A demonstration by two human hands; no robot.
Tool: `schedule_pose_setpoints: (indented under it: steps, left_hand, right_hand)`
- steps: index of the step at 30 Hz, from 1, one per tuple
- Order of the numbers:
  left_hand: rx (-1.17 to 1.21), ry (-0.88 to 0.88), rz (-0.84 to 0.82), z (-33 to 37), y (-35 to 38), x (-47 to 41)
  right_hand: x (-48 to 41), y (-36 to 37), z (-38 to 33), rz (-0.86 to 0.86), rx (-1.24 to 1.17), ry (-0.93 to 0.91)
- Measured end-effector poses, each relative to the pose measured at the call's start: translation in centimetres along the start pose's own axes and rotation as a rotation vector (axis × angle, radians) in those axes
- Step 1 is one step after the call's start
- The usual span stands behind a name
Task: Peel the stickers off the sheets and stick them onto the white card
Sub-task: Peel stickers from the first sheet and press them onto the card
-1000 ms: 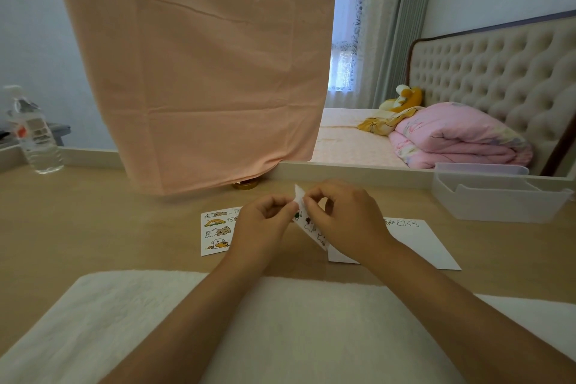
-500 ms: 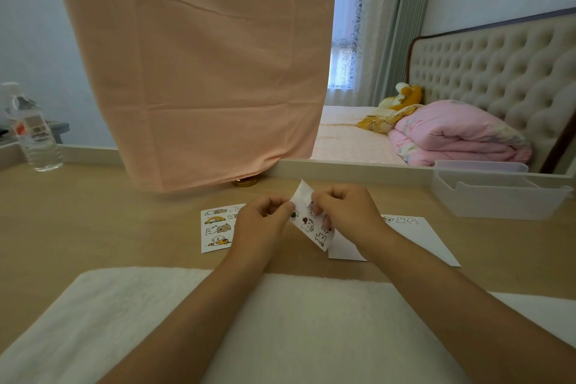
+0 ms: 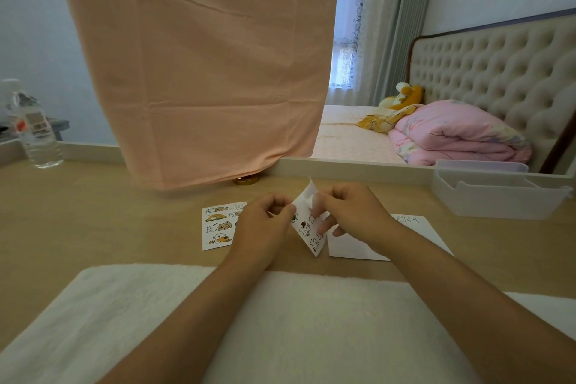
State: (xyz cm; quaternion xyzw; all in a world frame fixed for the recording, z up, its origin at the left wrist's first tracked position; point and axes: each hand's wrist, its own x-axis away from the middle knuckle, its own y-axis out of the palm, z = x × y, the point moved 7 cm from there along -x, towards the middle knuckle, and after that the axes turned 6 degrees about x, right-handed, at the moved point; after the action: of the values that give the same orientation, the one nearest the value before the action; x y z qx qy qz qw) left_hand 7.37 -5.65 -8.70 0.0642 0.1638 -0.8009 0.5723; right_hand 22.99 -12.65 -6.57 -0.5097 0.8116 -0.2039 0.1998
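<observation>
Across the lower half of the view runs a pale wooden counter point(image 3: 109, 221), with a peach-coloured cloth point(image 3: 199, 65) hanging down to it at the back and a white fleecy mat point(image 3: 156, 315) spread along its near edge. On the right, well apart from the work, stands a clear plastic tray point(image 3: 498, 196). Flat on the counter under the right wrist lies the white rectangular card point(image 3: 419, 229), which carries a few small stickers along its far edge. Left of the hands lies a flat sticker sheet of brown and yellow cartoon animals point(image 3: 218, 227). Between those two, lifted and tilted on one corner, is a small white sticker sheet point(image 3: 307, 229) of little cartoon figures.

The left hand point(image 3: 265, 224) has its grip closed in a pinch on that sheet's left edge. The right hand point(image 3: 355, 215) has thumb and forefinger nipped together at the sheet's upper part. What they hold is blurred, though it looks like a sticker's lifted edge.

The step in hand, I judge, is peeling. Next the sticker must come free without tearing, then go right and be pressed onto a bare part of the card.
</observation>
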Motion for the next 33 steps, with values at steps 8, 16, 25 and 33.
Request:
schedule_pose_setpoints:
  steps: [8,16,25,33]
  left_hand:
    - [0.071,-0.034,-0.084,0.6,0.4,0.4]
    - [0.072,-0.079,-0.091,0.6,0.4,0.5]
    - [0.092,-0.080,-0.095,1.0,0.3,0.5]
    - [-0.008,0.006,-0.084,1.2,0.1,0.5]
  right_hand:
    - [0.2,0.1,-1.6,0.122,0.330,-0.360]
    - [0.2,0.3,-1.6,0.053,0.358,-0.443]
    - [0.1,-0.6,-1.8,0.188,0.428,-0.489]
    - [2.1,-0.8,-3.7,0.392,0.683,-0.837]
